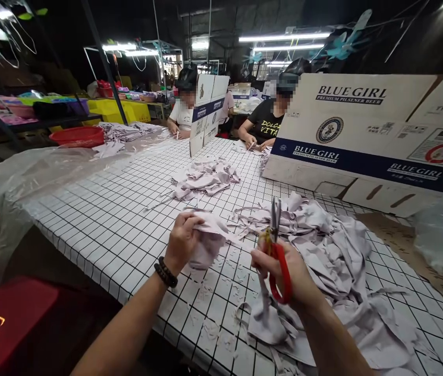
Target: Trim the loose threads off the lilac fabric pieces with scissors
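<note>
Pinched in my left hand (184,237) is a pale lilac-grey fabric piece (208,243), which hangs down over the table. My right hand (288,266) grips red-handled scissors (282,277), their blades pointing up and away from me. A thin strip of the fabric runs from the left hand's piece toward the right fingers; whether they pinch it cannot be made out. Beneath and beyond my right hand spreads a large heap of the same fabric pieces (323,245) with narrow straps. A smaller fabric pile (208,177) lies farther off, beyond my left hand.
Small fabric scraps (213,329) litter the checked table (119,235). An upright cardboard sheet (362,136) borders the right side, and another cardboard panel (208,112) stands farther back. Two people work across the table. A red basket (78,137) and clear plastic (6,193) are at left.
</note>
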`<state>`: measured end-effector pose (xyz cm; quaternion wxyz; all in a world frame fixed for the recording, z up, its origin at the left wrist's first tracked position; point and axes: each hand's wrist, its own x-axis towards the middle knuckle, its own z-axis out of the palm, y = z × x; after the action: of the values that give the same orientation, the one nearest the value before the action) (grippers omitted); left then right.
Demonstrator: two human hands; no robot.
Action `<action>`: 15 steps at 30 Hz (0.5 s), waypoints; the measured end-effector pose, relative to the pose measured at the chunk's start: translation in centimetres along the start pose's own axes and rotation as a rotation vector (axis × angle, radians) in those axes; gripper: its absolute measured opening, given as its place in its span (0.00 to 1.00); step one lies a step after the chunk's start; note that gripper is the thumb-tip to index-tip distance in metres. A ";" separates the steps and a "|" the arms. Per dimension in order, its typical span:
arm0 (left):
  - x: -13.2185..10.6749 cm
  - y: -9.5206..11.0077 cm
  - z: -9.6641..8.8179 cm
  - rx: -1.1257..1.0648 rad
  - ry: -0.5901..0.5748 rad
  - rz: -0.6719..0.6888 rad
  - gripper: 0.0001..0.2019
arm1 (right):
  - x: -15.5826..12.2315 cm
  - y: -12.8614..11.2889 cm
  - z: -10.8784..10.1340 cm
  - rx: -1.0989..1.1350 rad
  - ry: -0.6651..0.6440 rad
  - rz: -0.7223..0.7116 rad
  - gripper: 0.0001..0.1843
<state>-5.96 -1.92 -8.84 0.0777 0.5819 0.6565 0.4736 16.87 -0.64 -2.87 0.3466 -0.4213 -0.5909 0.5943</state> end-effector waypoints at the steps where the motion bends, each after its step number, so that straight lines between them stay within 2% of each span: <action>1: 0.3 0.4 0.3 -0.016 -0.011 0.031 0.12 | -1.1 0.3 0.2 0.065 0.044 0.029 0.18; 3: -0.5 1.3 0.7 -0.050 -0.030 0.034 0.12 | -3.0 1.8 1.0 0.150 0.091 0.106 0.20; 4: -1.5 1.7 0.8 -0.073 -0.039 -0.013 0.12 | -3.8 2.8 1.5 0.171 0.095 0.143 0.21; 6: -4.4 2.4 0.8 -0.167 -0.101 -0.213 0.11 | -5.4 5.2 2.9 0.182 0.106 0.196 0.22; 7: -6.0 2.8 0.7 -0.253 -0.184 -0.353 0.14 | -6.1 6.3 3.7 0.179 0.117 0.216 0.22; 9: -8.8 3.4 0.8 -0.512 -0.440 -0.637 0.23 | -7.4 8.0 5.5 0.162 0.157 0.221 0.23; 11: -10.6 4.1 1.2 -0.780 -0.626 -0.855 0.28 | -8.6 9.0 7.0 0.157 0.165 0.202 0.20; 13: -11.2 4.7 1.8 -0.981 -0.620 -0.982 0.26 | -9.5 9.3 8.0 0.147 0.123 0.184 0.18; 15: -11.2 5.1 2.4 -1.122 -0.522 -1.052 0.23 | -10.0 9.3 8.1 0.116 0.073 0.180 0.17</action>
<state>2.57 -10.66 -11.55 0.7209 0.1632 0.4697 0.4827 14.35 -13.63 -11.62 0.3369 -0.4736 -0.5022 0.6403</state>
